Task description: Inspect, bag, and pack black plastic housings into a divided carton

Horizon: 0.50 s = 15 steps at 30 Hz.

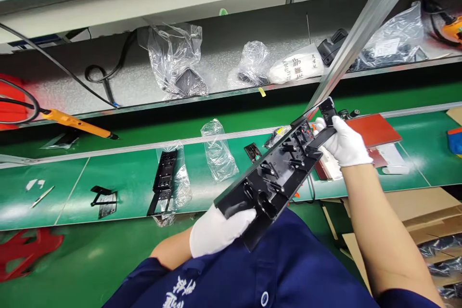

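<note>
I hold a long black plastic panel (277,175) slanted in front of my chest, its ribbed inner side facing up. My left hand (216,231), in a white glove, is closed round the panel's near lower end. At the far upper end my right hand (344,143), also gloved in white, grips the panel, with fingers pressed on a small black clip piece (327,120) there. Both hands are above the green work surface (126,178).
A black bracket in a clear bag (166,180), an empty clear bag (216,151) and small black parts (103,199) lie on the green surface. An orange electric screwdriver (77,124) hangs left. A red board (375,130) lies right; cardboard boxes (426,211) sit lower right. Bagged parts fill the shelf (224,67).
</note>
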Tool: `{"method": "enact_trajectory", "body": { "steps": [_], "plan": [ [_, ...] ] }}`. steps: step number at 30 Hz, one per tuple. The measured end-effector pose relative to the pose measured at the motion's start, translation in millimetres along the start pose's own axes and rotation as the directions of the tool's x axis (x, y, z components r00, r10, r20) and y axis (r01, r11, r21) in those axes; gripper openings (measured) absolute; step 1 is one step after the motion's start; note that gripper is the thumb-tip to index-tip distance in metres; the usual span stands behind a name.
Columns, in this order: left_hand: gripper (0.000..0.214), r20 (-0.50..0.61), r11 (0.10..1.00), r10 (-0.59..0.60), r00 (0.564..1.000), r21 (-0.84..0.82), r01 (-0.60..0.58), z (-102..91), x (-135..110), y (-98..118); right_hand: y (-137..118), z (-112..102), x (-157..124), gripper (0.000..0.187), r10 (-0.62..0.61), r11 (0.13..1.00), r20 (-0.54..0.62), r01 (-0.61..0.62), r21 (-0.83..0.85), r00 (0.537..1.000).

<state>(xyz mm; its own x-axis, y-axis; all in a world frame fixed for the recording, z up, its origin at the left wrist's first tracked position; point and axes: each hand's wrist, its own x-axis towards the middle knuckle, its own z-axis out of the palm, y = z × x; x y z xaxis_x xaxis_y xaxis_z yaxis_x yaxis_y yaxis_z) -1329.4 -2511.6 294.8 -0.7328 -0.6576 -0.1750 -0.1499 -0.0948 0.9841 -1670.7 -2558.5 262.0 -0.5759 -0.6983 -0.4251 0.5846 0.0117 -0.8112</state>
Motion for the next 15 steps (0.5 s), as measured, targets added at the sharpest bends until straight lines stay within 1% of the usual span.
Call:
{"method": "enact_trajectory", "body": {
  "steps": [1, 3, 5, 7, 9, 13, 15],
  "plan": [
    [0.038, 0.013, 0.999, 0.012, 1.0, 0.047, -0.013, 0.1, -0.5, 2.2, 3.6, 0.2, 2.7, 0.019, 0.03, 0.998, 0.002, -0.03, 0.056, 1.0],
    [0.041, 0.026, 0.989, 0.048, 0.999, 0.138, -0.051, 0.8, -0.7, 6.0, 10.6, 0.1, 7.4, 0.02, 0.057, 0.992, 0.065, -0.064, 0.107, 0.996],
    [0.04, 0.038, 0.972, 0.086, 0.996, 0.217, -0.092, 2.1, -0.3, 9.0, 17.1, -0.5, 11.2, 0.017, 0.055, 0.988, 0.111, -0.07, 0.136, 0.992],
    [0.036, 0.063, 0.952, 0.106, 0.992, 0.281, -0.12, 3.4, 0.1, 11.0, 22.2, -1.0, 14.5, 0.014, 0.047, 0.986, 0.096, -0.061, 0.152, 0.994],
    [0.031, 0.072, 0.93, 0.12, 0.99, 0.341, -0.137, 4.6, 0.0, 12.4, 25.3, -1.1, 16.9, 0.014, 0.058, 0.985, 0.07, -0.068, 0.16, 0.996],
    [0.022, 0.012, 0.883, 0.091, 0.996, 0.461, -0.087, 5.4, -1.0, 15.1, 27.5, -1.7, 20.0, 0.018, 0.08, 0.98, 0.077, -0.092, 0.174, 0.994],
    [0.022, -0.01, 0.87, 0.067, 0.998, 0.49, -0.054, 5.5, -1.0, 16.3, 28.2, -3.6, 21.7, 0.019, 0.081, 0.978, 0.099, -0.098, 0.182, 0.992]
  ]
}}
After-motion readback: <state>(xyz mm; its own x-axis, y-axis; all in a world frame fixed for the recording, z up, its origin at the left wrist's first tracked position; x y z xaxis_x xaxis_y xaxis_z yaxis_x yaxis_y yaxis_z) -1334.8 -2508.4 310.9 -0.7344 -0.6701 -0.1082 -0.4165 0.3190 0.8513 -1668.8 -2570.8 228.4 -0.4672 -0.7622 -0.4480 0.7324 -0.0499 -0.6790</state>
